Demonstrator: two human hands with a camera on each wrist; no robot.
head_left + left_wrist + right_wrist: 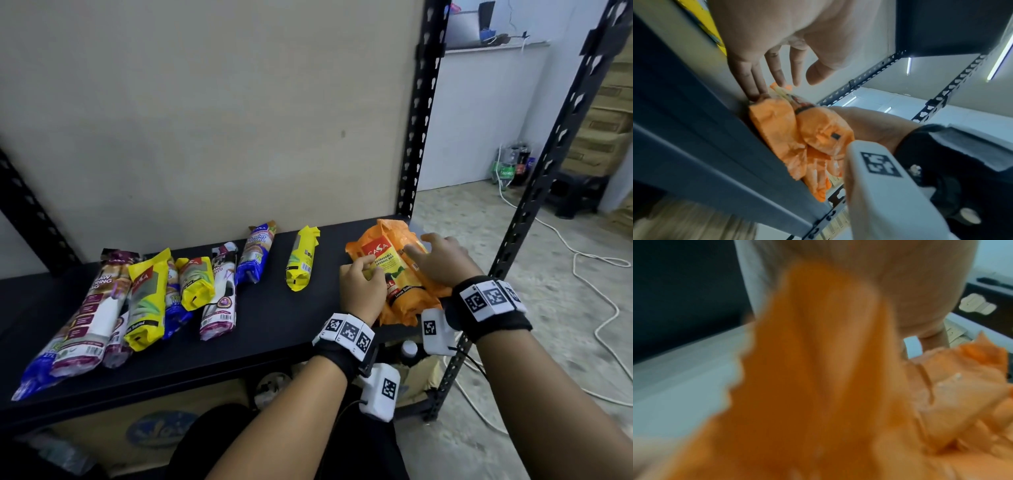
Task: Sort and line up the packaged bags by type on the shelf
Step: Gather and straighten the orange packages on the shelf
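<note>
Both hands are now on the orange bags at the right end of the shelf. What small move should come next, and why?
Probably squaring the orange bags into one straight pile. They lie crumpled and overlapping, with their near ends hanging over the front edge of the shelf. The left hand and right hand already rest on them, so nudging them back and parallel seems the natural step.

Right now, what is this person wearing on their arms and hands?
Both forearms are bare, with no sleeves or gloves. Each wrist has a black fabric wristband carrying a ring of white blocks printed with black square codes. A white camera housing, also code-marked, hangs under each wrist, with a thin black cable trailing from it.
</note>
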